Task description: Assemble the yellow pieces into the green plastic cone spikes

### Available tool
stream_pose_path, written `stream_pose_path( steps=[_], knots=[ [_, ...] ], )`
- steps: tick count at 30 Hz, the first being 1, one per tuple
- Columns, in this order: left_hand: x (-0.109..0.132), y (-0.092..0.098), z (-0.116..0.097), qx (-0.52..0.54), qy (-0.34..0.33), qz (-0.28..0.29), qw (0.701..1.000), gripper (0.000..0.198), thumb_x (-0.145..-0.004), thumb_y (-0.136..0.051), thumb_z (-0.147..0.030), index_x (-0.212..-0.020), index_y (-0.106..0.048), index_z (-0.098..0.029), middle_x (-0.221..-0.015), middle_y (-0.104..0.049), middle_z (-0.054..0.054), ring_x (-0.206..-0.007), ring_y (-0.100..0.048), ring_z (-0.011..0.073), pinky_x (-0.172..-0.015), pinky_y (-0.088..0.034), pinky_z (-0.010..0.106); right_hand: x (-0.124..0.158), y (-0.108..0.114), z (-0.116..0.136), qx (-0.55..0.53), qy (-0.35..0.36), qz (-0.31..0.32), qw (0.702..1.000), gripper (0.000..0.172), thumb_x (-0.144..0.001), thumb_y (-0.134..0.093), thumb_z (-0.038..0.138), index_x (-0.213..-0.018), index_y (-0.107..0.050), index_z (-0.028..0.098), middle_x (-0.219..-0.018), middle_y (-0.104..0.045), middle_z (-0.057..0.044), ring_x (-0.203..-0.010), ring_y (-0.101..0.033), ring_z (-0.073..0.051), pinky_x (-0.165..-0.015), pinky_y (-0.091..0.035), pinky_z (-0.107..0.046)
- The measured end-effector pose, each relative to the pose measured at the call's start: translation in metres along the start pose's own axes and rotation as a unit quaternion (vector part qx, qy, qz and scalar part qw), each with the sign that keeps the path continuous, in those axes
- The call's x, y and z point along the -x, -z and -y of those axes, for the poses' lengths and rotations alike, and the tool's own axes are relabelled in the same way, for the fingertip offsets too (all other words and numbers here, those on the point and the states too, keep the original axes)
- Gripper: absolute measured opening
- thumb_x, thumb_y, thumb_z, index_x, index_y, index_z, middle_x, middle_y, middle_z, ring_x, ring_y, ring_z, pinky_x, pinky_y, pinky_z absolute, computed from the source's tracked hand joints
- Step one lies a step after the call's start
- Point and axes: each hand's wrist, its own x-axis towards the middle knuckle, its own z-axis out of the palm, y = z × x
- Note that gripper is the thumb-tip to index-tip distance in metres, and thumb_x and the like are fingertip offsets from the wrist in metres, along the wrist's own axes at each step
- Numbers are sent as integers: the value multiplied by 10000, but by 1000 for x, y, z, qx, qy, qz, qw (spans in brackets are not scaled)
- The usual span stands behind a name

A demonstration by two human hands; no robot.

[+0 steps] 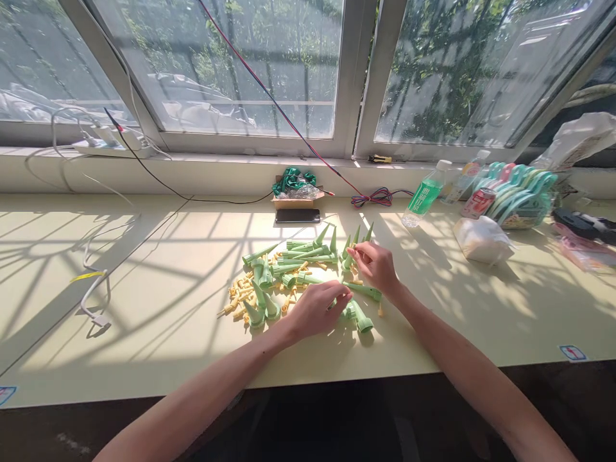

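A heap of green cone-shaped spikes and small yellow fittings lies on the pale yellow table. My left hand rests low on the table, fingers curled around a green spike whose wide end sticks out to the right. My right hand hovers just behind it, fingertips pinched on something small and yellow near the upright spikes. Another green spike lies between the two hands.
A black phone and a small cardboard box of green items sit behind the heap. Bottles, a can, teal hangers and a white bag stand at right. White cables and a power strip lie at left.
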Motion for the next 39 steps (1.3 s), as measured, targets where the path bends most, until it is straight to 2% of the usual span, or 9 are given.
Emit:
stream_pose_path(
  steps=[22, 26, 30, 35, 39],
  knots=[
    [0, 0, -1, 0, 11, -1, 1000, 192, -955, -453, -210, -826, -586, -157, -710, -568, 7, -558, -445, 86, -538, -347, 223, 1, 0, -5, 38, -44, 38, 998, 288, -943, -516, 330, -697, -553, 186, -587, -516, 10, -519, -422, -113, -555, -322, -247],
    [1, 0, 0, -2, 11, -1, 1000, 190, -957, -453, -218, -833, -584, -159, -711, -565, 8, -560, -442, 88, -545, -346, 224, 0, 1, -3, 29, -59, 36, 997, 259, -938, -532, 353, -750, -590, 184, -595, -531, 16, -507, -415, -106, -556, -331, -243],
    [1, 0, 0, -6, 8, -1, 1000, 191, -956, -455, -211, -824, -582, -157, -703, -561, 6, -556, -437, 85, -539, -338, 221, -1, 4, 3, 12, -81, 11, 997, 251, -943, -532, 380, -820, -626, 183, -589, -527, 27, -489, -405, -100, -539, -328, -239],
    [0, 1, -2, 3, -1, 0, 1000, 175, -951, -462, -205, -843, -590, -152, -712, -583, 8, -549, -447, 78, -527, -350, 214, -4, 8, 10, 18, -99, -72, 992, 287, -962, -495, 338, -749, -606, 181, -525, -449, 42, -478, -373, -103, -516, -314, -243],
    [1, 2, -5, 1, -36, 11, 999, 153, -933, -487, -210, -852, -607, -159, -700, -600, 13, -561, -482, 86, -512, -353, 217, -3, 8, 13, 21, -82, -96, 992, 285, -963, -487, 314, -733, -593, 184, -537, -454, 36, -479, -386, -105, -517, -326, -248]
  ],
)
